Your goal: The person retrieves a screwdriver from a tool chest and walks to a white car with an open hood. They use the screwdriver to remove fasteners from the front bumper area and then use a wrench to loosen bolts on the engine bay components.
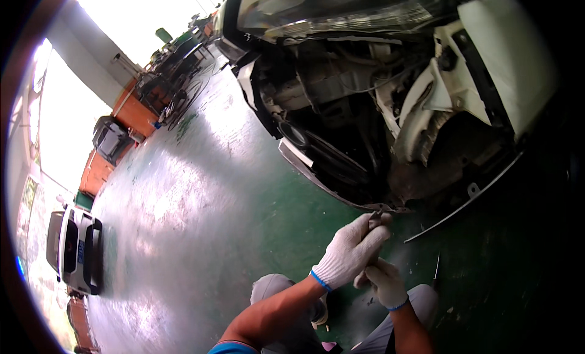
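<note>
My left hand (348,249), in a white knit glove with a blue cuff, reaches up to the lower corner of a car's front bumper (332,194). Its thumb and fingers pinch a small dark piece (375,218) at that edge, too small to name. Just below and to the right, my right hand (387,285) wears a matching glove. Those fingers are curled in close under the left hand, and whatever they may hold is hidden. Above both hands, the car's front corner lies opened up, with the headlight (341,15) over a dark cavity and the white fender (506,61) at the right.
A thin pale strip (464,203) slants along the wheel arch, its lower end close to my hands. A slim rod-like tool (436,271) is by my right knee (426,299). Far left are a white car-shaped front piece (79,250) and a cluttered bench (173,64).
</note>
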{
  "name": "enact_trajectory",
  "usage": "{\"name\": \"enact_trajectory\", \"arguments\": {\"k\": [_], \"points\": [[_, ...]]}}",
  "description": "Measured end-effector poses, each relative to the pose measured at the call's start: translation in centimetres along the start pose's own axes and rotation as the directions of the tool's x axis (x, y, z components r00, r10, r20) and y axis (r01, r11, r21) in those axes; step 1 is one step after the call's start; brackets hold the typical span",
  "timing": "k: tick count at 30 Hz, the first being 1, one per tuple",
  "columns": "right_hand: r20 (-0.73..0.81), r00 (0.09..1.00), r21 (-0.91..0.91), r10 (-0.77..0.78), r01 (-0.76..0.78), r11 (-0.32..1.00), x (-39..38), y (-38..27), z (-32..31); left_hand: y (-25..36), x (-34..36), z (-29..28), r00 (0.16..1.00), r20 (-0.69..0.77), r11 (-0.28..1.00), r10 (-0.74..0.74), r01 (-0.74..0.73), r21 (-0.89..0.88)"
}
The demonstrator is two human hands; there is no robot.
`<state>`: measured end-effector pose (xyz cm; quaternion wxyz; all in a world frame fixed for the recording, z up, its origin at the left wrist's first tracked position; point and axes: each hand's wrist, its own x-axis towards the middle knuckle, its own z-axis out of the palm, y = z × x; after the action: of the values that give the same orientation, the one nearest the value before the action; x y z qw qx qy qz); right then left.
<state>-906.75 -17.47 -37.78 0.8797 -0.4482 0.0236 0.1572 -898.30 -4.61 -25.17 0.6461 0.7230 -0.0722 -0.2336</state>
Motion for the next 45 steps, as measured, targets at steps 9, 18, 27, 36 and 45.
{"name": "enact_trajectory", "arguments": {"k": [9,18,27,36,45], "points": [[-0.081,0.992,-0.023,-0.095,0.094,0.995,0.3,0.9,0.0,-0.3,1.6,-1.2,0.976,-0.127,0.978,0.174,-0.156,0.141],[-0.124,0.991,0.137,-0.048,0.065,0.989,1.0,2.1,-0.3,0.7,2.1,-1.5,0.925,-0.176,0.864,0.338,-0.23,0.449],[-0.139,0.946,-0.512,-0.291,0.183,0.84,1.7,0.6,0.9,0.0,2.2,-1.4,0.89,-0.075,0.617,0.45,-0.249,0.746],[-0.276,0.912,-0.459,-0.302,0.151,0.876,4.7,5.2,-2.9,0.6,2.2,-0.6,0.668,-0.197,0.541,0.717,-0.356,0.762],[-0.418,0.908,-0.117,-0.004,-0.05,0.992,5.7,10.2,-7.1,-0.2,3.1,0.4,0.575,-0.026,0.478,0.818,-0.654,0.586]]}}
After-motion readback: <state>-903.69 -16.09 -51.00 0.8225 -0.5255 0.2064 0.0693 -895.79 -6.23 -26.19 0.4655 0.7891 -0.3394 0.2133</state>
